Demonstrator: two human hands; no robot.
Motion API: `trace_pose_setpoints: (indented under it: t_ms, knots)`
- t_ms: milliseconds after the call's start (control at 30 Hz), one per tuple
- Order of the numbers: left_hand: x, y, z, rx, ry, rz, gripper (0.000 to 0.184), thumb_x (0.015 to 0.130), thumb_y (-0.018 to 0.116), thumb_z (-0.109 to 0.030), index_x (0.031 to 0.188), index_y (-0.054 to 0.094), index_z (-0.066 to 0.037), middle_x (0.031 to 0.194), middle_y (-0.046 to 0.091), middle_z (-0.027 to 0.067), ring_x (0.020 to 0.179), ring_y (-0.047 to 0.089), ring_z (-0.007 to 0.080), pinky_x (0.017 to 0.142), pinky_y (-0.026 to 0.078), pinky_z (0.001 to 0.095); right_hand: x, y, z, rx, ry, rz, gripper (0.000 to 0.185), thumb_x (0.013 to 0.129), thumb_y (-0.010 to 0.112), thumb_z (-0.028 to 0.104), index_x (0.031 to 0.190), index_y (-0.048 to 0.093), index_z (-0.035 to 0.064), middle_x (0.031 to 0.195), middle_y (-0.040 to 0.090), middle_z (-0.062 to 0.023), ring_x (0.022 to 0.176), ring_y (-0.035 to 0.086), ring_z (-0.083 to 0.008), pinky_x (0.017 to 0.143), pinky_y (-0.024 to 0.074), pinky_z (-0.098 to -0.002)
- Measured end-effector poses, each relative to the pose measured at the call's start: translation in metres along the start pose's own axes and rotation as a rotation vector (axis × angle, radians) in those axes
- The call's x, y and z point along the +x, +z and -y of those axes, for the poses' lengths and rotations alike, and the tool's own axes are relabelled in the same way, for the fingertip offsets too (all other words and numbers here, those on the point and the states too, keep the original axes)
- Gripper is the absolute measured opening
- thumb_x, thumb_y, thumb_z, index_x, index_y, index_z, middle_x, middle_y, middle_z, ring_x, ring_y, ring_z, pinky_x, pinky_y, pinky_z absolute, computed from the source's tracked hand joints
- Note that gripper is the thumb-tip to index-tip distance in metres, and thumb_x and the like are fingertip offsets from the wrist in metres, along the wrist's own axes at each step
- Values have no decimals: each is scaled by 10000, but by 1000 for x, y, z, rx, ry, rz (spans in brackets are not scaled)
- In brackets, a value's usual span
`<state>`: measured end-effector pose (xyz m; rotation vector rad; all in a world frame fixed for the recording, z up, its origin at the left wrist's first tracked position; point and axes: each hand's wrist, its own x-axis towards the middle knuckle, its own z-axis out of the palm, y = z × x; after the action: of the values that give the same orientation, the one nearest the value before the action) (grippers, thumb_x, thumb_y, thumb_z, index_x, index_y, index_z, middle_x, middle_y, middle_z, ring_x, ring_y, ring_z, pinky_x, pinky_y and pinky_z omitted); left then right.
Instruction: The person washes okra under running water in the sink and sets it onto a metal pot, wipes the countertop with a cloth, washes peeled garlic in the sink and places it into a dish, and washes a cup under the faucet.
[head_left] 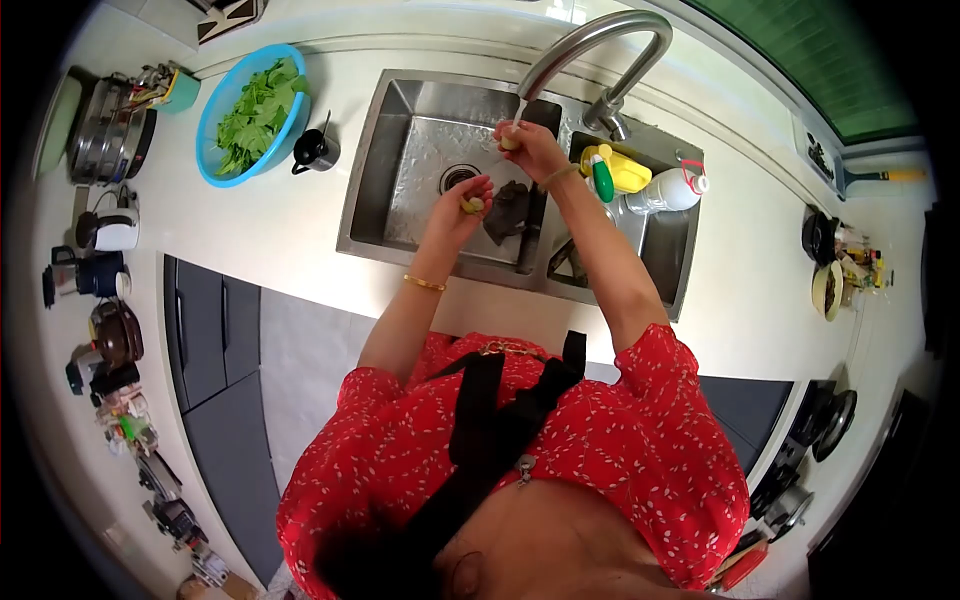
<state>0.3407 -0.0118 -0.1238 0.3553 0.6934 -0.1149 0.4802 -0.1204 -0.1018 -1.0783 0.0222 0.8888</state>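
Note:
Both my hands are over the left basin of the steel sink [362,190]. My right hand [535,150] is under the tap's [590,40] thin stream, its fingers closed around a small pale yellowish piece [510,143]. Lower and to the left, my left hand [462,212] curls around another small pale yellow-green piece [472,205]. Both pieces are too small to name exactly. A dark, crumpled, cloth-like thing [508,210] lies in the basin between my forearms. Left of it is the round drain [460,180], partly behind my left fingers.
A blue basin [208,160] of leafy greens [262,115] stands on the counter at the left, beside a black cup [317,152]. The right sink basin holds a yellow bottle [628,172] with a green part and a white jug [668,190]. Appliances line the left counter.

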Motion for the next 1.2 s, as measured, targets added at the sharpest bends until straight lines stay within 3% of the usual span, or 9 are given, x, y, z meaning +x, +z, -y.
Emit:
trace_pose_setpoints:
  t_ms: [167, 267, 367, 400, 600, 700, 833, 933, 1200]
  knots:
    - [-5, 9, -2, 29, 29, -2, 202, 823, 490, -126, 943, 547, 26, 853, 578, 98, 761, 544, 167, 668, 461, 250, 13, -30, -12, 42, 97, 146, 202, 811, 457, 198, 837, 527, 11, 716, 513, -55, 624, 497, -135, 536, 397, -229]
    - [0, 8, -2, 21, 38, 31, 201, 832, 482, -128, 945, 549, 24, 847, 581, 89, 742, 542, 153, 661, 460, 240, 4, -21, -4, 10, 189, 110, 245, 805, 447, 205, 920, 528, 4, 714, 512, -59, 648, 506, -136, 550, 400, -223]
    - [8, 3, -8, 19, 30, 147, 190, 844, 467, -120, 934, 558, 20, 844, 587, 77, 738, 543, 131, 656, 461, 225, -13, 5, 5, 235, 149, 88, 270, 802, 463, 224, 952, 515, 6, 708, 509, -56, 670, 510, -136, 568, 406, -225]
    - [9, 6, -10, 22, 25, 166, 191, 846, 464, -121, 935, 558, 21, 834, 584, 75, 727, 539, 126, 647, 459, 223, -15, 10, 5, 149, 98, 26, 284, 805, 468, 209, 988, 496, -6, 706, 505, -52, 700, 514, -141, 589, 411, -225]
    - [11, 26, -17, 77, 15, 170, 205, 845, 457, -117, 959, 546, 29, 806, 574, 77, 684, 520, 125, 608, 451, 223, -8, 1, -5, -19, -1, 56, 202, 829, 437, 145, 905, 515, -25, 656, 491, -38, 628, 492, -134, 530, 413, -254]
    - [16, 24, -19, 114, 13, 197, 213, 842, 458, -116, 978, 538, 27, 814, 575, 80, 694, 524, 126, 606, 450, 223, -12, 0, -1, -100, 68, -80, 201, 846, 415, 175, 883, 524, 11, 644, 493, -39, 593, 486, -129, 520, 434, -257]
    - [22, 23, -17, 126, 22, 228, 217, 844, 456, -124, 1008, 536, -6, 828, 575, 70, 709, 531, 125, 611, 449, 222, -25, 14, 5, 191, 26, 13, 333, 859, 334, 212, 1019, 505, -24, 884, 552, -100, 781, 542, -195, 667, 443, -304]
    - [16, 33, -19, 182, 36, 196, 226, 839, 487, -138, 1038, 535, -41, 853, 571, 43, 710, 532, 119, 617, 444, 220, -24, 3, 1, 192, 6, 86, 393, 847, 303, 228, 1108, 472, -13, 1048, 530, -114, 931, 523, -213, 782, 418, -324]
    - [25, 55, -10, 346, 103, 262, 317, 824, 552, -213, 1099, 496, -65, 890, 558, 5, 751, 540, 105, 614, 429, 220, -31, 0, -3, 117, -93, 35, 434, 845, 353, 254, 1178, 417, -16, 1187, 474, -87, 1043, 475, -184, 805, 411, -301]
